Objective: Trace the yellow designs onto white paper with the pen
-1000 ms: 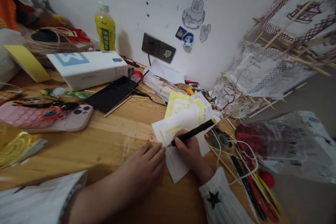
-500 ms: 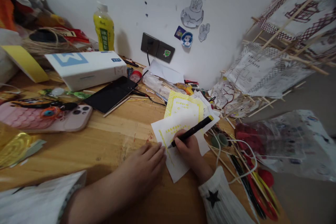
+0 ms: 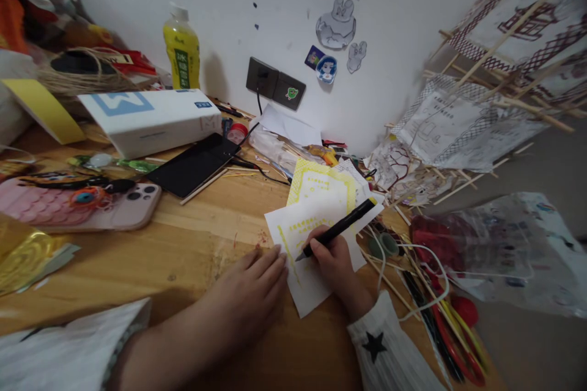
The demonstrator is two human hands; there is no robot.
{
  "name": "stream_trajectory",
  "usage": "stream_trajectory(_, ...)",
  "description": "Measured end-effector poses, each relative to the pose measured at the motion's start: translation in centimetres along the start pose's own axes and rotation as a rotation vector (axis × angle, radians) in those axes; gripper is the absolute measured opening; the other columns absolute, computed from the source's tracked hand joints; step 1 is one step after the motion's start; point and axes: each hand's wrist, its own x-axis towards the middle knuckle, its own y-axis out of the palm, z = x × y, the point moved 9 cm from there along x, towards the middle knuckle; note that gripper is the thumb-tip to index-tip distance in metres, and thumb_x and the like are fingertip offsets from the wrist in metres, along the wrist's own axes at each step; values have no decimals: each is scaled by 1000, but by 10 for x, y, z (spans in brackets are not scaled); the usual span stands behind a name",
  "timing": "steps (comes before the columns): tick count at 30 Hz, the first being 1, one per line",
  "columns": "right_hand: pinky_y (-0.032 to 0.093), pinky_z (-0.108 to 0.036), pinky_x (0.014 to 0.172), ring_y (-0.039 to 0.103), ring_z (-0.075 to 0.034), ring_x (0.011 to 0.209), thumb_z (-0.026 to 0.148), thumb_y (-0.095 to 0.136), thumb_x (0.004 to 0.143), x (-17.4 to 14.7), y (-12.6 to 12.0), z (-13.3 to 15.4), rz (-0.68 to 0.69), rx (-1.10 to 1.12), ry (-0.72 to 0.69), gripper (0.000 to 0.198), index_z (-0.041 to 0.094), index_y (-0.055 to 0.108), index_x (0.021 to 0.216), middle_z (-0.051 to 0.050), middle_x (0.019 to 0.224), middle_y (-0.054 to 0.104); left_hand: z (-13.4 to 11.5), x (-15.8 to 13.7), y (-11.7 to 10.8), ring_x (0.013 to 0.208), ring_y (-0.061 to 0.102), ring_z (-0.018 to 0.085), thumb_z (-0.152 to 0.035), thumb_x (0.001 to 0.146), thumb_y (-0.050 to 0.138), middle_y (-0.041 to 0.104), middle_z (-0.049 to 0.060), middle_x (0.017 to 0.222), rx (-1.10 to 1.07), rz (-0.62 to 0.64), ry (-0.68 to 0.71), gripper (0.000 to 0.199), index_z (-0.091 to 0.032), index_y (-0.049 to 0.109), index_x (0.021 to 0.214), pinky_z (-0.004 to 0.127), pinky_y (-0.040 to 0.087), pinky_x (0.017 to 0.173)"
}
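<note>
My right hand (image 3: 329, 256) is closed round a black marker (image 3: 342, 225) with a yellow end, tilted up to the right. Its tip points down at a white sheet of paper (image 3: 305, 299) that carries yellow writing and a yellow line along its left side. Whether the tip touches the paper, I cannot tell. My left hand (image 3: 257, 287) lies flat, fingers stretched out, with its fingertips at the sheet's left edge. Partly under this sheet is another paper (image 3: 300, 177) with a yellow patterned border and yellow writing.
Left on the wooden table are a pink phone (image 3: 137, 211), a black tablet (image 3: 195, 162), a white box (image 3: 169, 122) and a yellow drink bottle (image 3: 182, 52). Sticks, cord and scissors (image 3: 458, 342) lie to the right. A stick frame with drawn paper panels (image 3: 452, 116) stands beyond.
The marker's tip has shifted slightly right and up, away from the yellow line at the sheet's left side. The left hand has barely moved.
</note>
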Motion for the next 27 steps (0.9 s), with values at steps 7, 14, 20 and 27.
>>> stream_trajectory(7,39,-22,48,45,-12,50,32,58,70,0,3,-1,20,22,17,12,20,57,69,3,57,51,0,0,-9,114,57,29,-39,91,52,67,12,120,7,-92,-3,38,-11,69,109,41,41,95)
stream_trajectory(14,45,-24,54,52,-14,56,28,57,69,1,6,6,45,-59,-61,8,20,58,68,1,59,56,-11,0,-4,108,58,26,-31,91,57,68,9,116,28,-78,96,27,-14,70,108,41,41,95)
stream_trajectory(20,44,-24,52,52,-14,55,30,57,70,1,7,7,47,-72,-68,10,20,57,67,2,58,55,-9,-1,-3,109,58,26,-31,90,60,68,10,117,23,-69,99,26,-14,70,108,40,40,94)
stream_trajectory(27,42,-22,48,49,-13,52,30,56,68,0,8,4,68,-47,-22,10,20,54,65,3,55,52,-10,-1,5,112,57,27,-31,91,59,65,12,120,13,-18,98,28,-15,68,111,41,39,97)
